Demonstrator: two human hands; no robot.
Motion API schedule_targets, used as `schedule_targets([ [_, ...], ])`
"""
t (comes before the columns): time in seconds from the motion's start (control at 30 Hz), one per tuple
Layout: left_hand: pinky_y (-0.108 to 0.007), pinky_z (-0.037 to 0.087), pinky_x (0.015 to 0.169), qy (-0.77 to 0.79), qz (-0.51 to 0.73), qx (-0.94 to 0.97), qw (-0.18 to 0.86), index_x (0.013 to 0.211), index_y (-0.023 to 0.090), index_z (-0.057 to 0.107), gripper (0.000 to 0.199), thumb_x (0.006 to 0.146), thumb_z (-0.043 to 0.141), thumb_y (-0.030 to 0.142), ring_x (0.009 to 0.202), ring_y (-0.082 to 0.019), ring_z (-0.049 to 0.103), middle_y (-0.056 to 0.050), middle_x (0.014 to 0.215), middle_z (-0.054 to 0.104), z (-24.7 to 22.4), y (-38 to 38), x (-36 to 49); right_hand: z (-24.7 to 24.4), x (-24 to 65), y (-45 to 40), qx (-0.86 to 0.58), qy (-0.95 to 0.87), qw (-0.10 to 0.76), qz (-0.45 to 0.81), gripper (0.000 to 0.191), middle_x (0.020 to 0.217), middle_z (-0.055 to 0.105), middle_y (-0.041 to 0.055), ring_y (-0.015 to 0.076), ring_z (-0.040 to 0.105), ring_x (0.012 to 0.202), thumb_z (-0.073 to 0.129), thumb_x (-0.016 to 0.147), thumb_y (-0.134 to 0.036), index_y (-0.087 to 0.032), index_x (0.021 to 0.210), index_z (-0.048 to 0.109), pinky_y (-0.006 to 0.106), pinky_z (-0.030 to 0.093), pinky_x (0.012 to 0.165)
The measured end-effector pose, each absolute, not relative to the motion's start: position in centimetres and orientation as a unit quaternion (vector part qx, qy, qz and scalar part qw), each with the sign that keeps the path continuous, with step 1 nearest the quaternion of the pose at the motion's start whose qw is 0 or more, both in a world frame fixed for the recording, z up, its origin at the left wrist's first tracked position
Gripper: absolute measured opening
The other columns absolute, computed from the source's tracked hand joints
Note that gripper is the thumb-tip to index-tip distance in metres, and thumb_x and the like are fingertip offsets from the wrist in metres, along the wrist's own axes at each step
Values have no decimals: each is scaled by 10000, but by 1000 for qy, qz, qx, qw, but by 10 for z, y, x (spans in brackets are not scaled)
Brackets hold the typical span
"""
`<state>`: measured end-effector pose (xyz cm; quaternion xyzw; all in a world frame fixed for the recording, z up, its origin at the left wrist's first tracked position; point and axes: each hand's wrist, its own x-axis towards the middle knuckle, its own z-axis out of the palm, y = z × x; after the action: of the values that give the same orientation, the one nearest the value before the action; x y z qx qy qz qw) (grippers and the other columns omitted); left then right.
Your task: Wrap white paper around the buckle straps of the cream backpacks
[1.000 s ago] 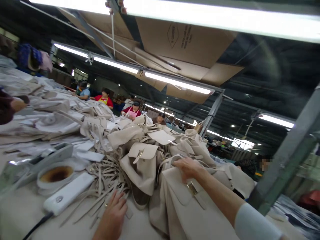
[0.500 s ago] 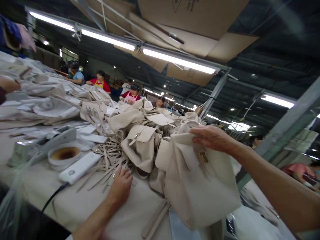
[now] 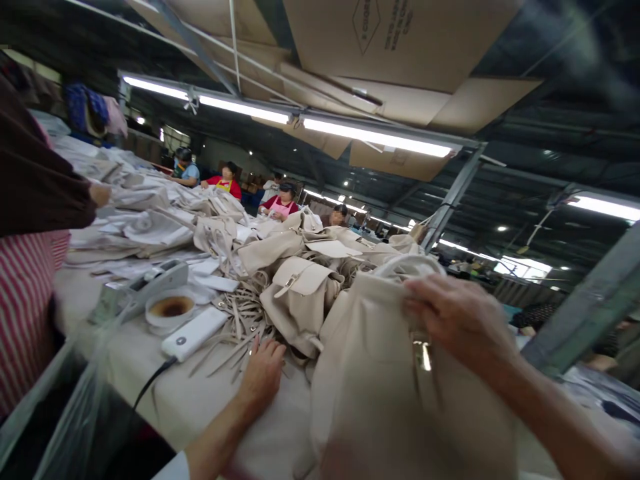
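At the far left a co-worker's brown sleeve [image 3: 40, 153] and striped apron [image 3: 30, 313] stand at the desk [image 3: 295, 427], above a hanging sheet of clear plastic [image 3: 85, 393]. Next along is a round dish [image 3: 159, 325] with something dark brown in it, and just beside it a white device [image 3: 195, 335] trailing a black cable [image 3: 154, 380] over the desk edge; a tug on that cable could drag the device into the dish and spill whatever is there onto pale material. A tangle of thin straps [image 3: 240, 317] comes next, with the person's left hand [image 3: 264, 368] palm down at its near ends, fingers loosely bent; whether they pinch a strap cannot be told. Sweeping that hand sideways might snarl the straps further. Behind it a flapped bag [image 3: 295, 297] leans, buckle outward, against the heap. To its right, nearest the camera, is the large beige bag [image 3: 375, 373], its upper edge gripped between thumb and fingers of the right hand [image 3: 453, 310], above a shiny metal clasp [image 3: 424, 353]. With only the top held, the heavy-looking body could swing, slip from the fingers or catch on the neighbouring bag; the clasp might scratch the soft surface if rubbed.
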<state>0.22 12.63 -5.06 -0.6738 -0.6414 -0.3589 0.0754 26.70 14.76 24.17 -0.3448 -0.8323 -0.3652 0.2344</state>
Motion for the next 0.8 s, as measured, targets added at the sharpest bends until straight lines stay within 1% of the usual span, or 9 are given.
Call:
schedule_targets([
  [0.07,-588,304,1131,-621,-388,-676,77,1082,170,649,380,823,410,28,1119,-273,597,-106,1099,700,-51,127,-1,196,249,145,-333,-831,199,-398,149,742,647,38,225,572,742,550,870,-184,-250,836,678,372,360,768],
  [0.17,-499,464,1007,-581,-456,-668,94,1031,180,661,369,827,390,35,1044,-262,623,-103,1065,705,-55,124,-7,159,238,156,-348,-823,205,-399,169,763,647,35,215,553,771,546,891,-160,-243,837,683,374,313,849],
  [0.27,-387,543,853,-545,-482,-680,96,923,187,668,313,832,404,46,964,-245,633,-99,996,704,-57,117,-4,177,248,175,-379,-806,238,-388,166,780,656,34,212,545,788,540,907,-177,-238,852,685,363,290,819],
  [0.33,-393,536,888,-513,-463,-716,99,982,183,672,318,848,411,60,1034,-253,619,-117,1073,695,-54,113,8,213,259,185,-401,-787,265,-388,159,818,669,45,220,547,816,535,911,-200,-231,910,691,358,287,786],
  [0.4,-477,471,1016,-474,-427,-761,117,1189,188,632,391,854,453,96,1218,-291,544,-146,1280,628,-47,114,28,257,268,191,-416,-762,313,-385,160,884,684,61,235,559,867,548,900,-217,-220,970,692,360,296,773],
  [0.47,-614,313,1124,-447,-374,-803,130,1404,240,488,582,832,558,161,1408,-355,358,-152,1510,443,-37,121,53,300,272,192,-425,-740,346,-390,178,959,689,67,247,570,911,572,892,-237,-220,1024,691,370,315,782],
  [0.57,-752,122,1116,-453,-294,-834,112,1501,336,338,861,743,739,259,1493,-440,104,-140,1645,181,-22,143,87,354,271,181,-435,-707,376,-412,191,1030,674,84,257,570,1003,566,910,-234,-187,1052,685,414,335,854],
  [0.7,-791,32,1088,-494,-244,-829,90,1470,389,378,899,695,817,266,1493,-450,91,-123,1655,158,-12,179,112,407,278,153,-407,-654,447,-454,264,1119,653,135,298,558,1098,559,937,-291,-133,1122,661,488,360,922],
  [0.8,-820,-27,1061,-519,-243,-816,78,1443,383,432,888,666,855,301,1477,-482,114,-99,1648,205,-10,206,117,436,293,132,-368,-666,482,-434,414,1166,634,141,334,571,1102,520,931,-394,-129,1228,636,489,398,863],
])
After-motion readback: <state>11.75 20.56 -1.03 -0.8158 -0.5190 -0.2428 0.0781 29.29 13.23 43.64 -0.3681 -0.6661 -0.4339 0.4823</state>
